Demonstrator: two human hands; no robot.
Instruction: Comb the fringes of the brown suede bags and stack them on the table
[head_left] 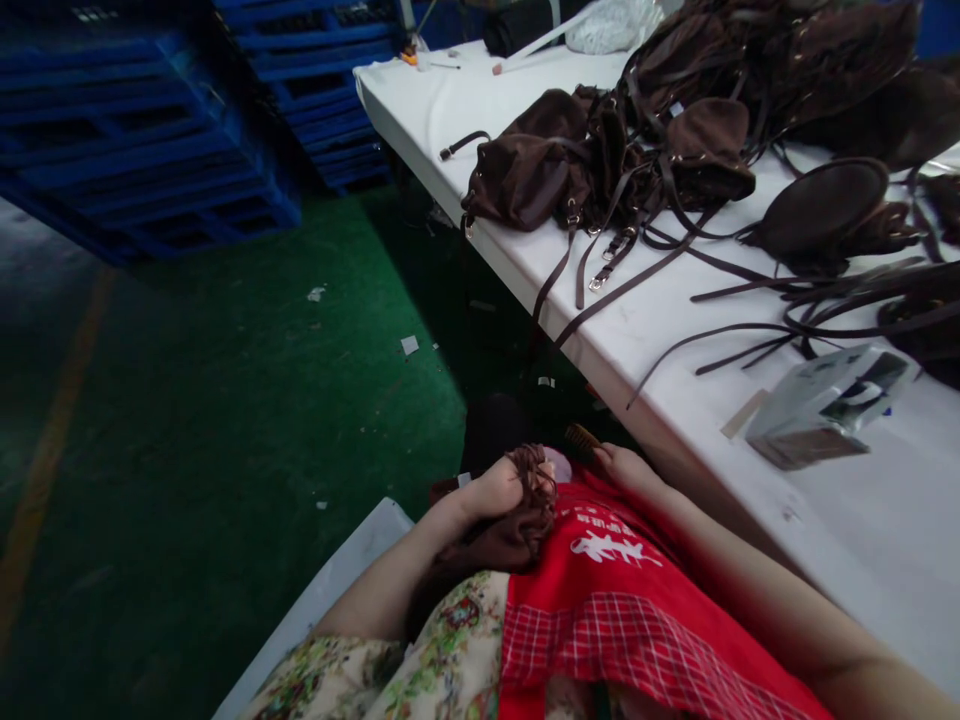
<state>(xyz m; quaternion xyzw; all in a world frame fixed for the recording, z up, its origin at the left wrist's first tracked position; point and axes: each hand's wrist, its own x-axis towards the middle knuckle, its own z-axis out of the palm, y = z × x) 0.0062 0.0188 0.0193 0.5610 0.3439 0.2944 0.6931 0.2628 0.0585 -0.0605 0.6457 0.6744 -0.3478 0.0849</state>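
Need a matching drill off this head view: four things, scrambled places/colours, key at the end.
1. brush
2. pallets
3. brown bundle
4. apron

A. red, part checked
B. in the right hand
C. blue, stacked
D. in the left hand

Pairs: 1-B, 2-C, 3-D, 4-A

We have bag (499, 540) in left fingers (546, 484), brush (581, 438) in right fingers (604, 457). Surface (862, 560) right of both; on it, packet (829, 405) farther right, bag pile (525, 180) ahead-right. Pallet stacks (135, 130) far ahead, left of both.
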